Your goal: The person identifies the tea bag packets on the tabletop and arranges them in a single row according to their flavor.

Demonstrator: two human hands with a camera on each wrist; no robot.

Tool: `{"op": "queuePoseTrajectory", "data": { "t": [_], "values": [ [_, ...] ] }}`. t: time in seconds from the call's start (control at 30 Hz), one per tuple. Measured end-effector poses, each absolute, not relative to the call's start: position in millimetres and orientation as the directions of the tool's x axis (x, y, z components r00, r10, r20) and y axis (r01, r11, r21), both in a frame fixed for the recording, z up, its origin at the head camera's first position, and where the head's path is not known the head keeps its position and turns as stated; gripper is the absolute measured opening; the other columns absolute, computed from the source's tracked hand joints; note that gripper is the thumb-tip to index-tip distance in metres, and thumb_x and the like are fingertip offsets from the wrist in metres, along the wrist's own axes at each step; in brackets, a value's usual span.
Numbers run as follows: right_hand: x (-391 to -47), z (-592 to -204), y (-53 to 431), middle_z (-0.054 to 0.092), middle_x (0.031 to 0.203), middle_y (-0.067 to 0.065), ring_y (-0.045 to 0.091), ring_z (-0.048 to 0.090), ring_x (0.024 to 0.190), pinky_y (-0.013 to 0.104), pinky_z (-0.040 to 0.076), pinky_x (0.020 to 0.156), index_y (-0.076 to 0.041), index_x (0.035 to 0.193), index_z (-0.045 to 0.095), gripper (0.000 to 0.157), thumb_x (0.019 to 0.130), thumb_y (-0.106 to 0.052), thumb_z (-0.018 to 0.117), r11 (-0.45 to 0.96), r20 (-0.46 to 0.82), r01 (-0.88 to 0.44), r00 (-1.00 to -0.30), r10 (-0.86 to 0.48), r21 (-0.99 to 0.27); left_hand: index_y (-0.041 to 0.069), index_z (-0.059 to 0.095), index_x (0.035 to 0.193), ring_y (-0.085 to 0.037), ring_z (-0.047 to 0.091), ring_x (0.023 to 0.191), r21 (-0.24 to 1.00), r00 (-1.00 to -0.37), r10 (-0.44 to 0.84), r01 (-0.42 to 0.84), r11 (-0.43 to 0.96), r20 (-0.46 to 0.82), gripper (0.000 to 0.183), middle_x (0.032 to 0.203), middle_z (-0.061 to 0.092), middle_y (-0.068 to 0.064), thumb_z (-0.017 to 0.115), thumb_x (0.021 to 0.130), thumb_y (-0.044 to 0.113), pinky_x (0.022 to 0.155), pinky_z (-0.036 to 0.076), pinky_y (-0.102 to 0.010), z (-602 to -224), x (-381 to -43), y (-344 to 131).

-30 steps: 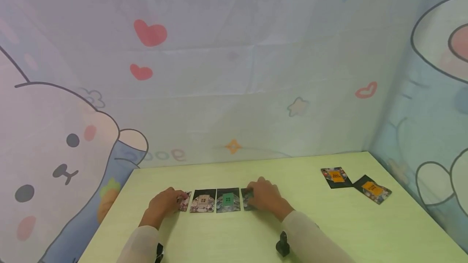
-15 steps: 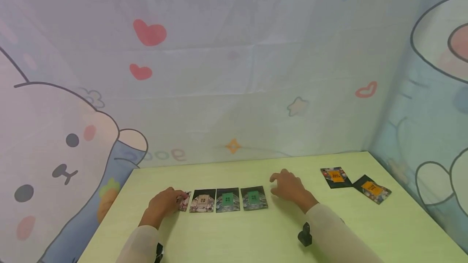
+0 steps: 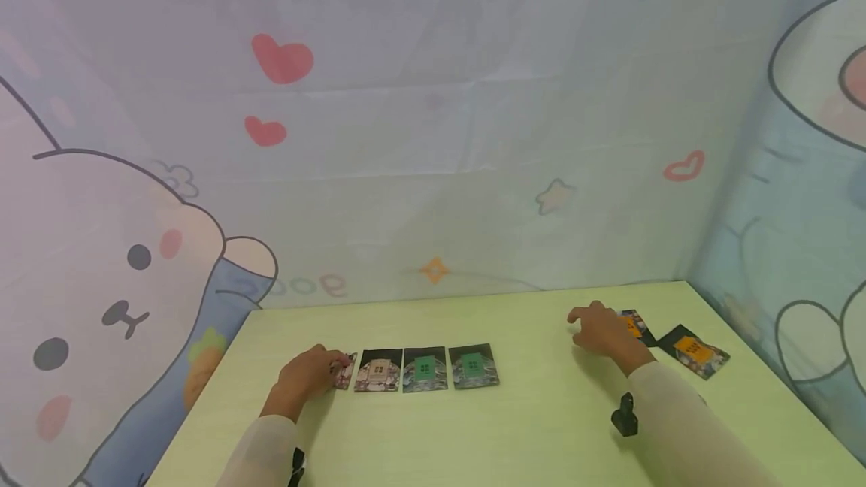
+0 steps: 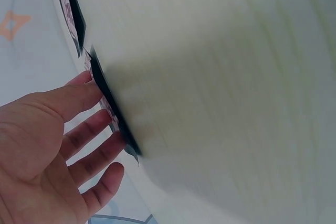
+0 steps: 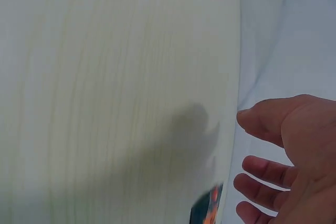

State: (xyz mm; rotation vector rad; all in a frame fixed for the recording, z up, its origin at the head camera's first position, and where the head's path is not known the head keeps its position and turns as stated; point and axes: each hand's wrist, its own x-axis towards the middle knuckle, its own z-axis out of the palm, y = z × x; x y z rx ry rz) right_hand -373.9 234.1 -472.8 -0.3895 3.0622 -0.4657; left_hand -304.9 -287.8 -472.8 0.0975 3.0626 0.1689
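Observation:
My left hand [image 3: 307, 378] rests on a small flat packet with a pink pattern [image 3: 346, 374], the leftmost of a row, and covers much of it. In the left wrist view, thumb and fingertips touch this packet's top. To its right lie a packet with a beige label [image 3: 379, 371] and two with green labels, the near one [image 3: 425, 368] and the rightmost one [image 3: 474, 365]. My right hand [image 3: 601, 333], fingers loosely bent and holding nothing, hovers at the left of a dark packet with an orange label [image 3: 634, 327], partly hiding it.
Another orange-labelled packet [image 3: 694, 352] lies slanted to the right, its corner close to the partly hidden one. The pale yellow-green table [image 3: 433, 442] meets a printed cloth backdrop [image 3: 433, 209] at the back and sides.
My right hand has left the rightmost green-labelled packet and moved right across the table to the orange-labelled packets. My left hand has stayed on the pink packet.

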Motion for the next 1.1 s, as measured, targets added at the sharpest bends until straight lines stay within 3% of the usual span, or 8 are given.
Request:
{"op": "queuePoseTrajectory", "data": {
  "t": [0.23, 0.5, 0.83, 1.1],
  "values": [
    [-379, -472, 278, 0.058, 0.111, 0.027, 0.045, 0.061, 0.089, 0.064, 0.051, 0.074, -0.005, 0.124, 0.065, 0.029, 0.096, -0.011, 0.06, 0.953, 0.013, -0.188, -0.982, -0.19, -0.239, 0.024, 0.074, 0.122, -0.035, 0.068, 0.098, 0.11, -0.995, 0.065, 0.057, 0.992, -0.07, 0.029, 0.113, 0.066, -0.015, 0.063, 0.098, 0.012, 0.083, 0.057, -0.053, -471, -304, -288],
    [-383, -485, 309, 0.056, 0.116, 0.032, 0.05, 0.061, 0.091, 0.068, 0.048, 0.076, -0.005, 0.133, 0.059, 0.04, 0.094, -0.012, 0.06, 0.954, -0.016, -0.163, -0.985, -0.173, -0.253, 0.024, 0.074, 0.122, -0.035, 0.067, 0.098, 0.111, -0.995, 0.063, 0.054, 0.992, -0.078, 0.028, 0.113, 0.065, -0.014, 0.063, 0.099, 0.013, 0.083, 0.057, -0.053, -471, -304, -287],
    [-384, -492, 317, 0.058, 0.11, 0.026, 0.044, 0.062, 0.093, 0.067, 0.047, 0.077, -0.005, 0.134, 0.059, 0.043, 0.093, -0.014, 0.065, 0.95, -0.062, -0.173, -0.979, -0.195, -0.258, 0.025, 0.074, 0.119, -0.034, 0.068, 0.096, 0.129, -0.995, 0.063, 0.052, 0.99, -0.083, 0.027, 0.11, 0.065, -0.013, 0.063, 0.098, 0.012, 0.083, 0.057, -0.053, -477, -302, -288],
    [-385, -488, 316, 0.057, 0.116, 0.03, 0.047, 0.061, 0.1, 0.073, 0.045, 0.081, -0.002, 0.137, 0.057, 0.045, 0.094, -0.013, 0.063, 0.952, -0.082, -0.157, -0.979, -0.184, -0.261, 0.025, 0.074, 0.122, -0.034, 0.067, 0.096, 0.12, -0.995, 0.055, 0.045, 0.992, -0.081, 0.028, 0.115, 0.065, -0.015, 0.063, 0.098, 0.013, 0.08, 0.057, -0.051, -474, -305, -288]
  ]
}}
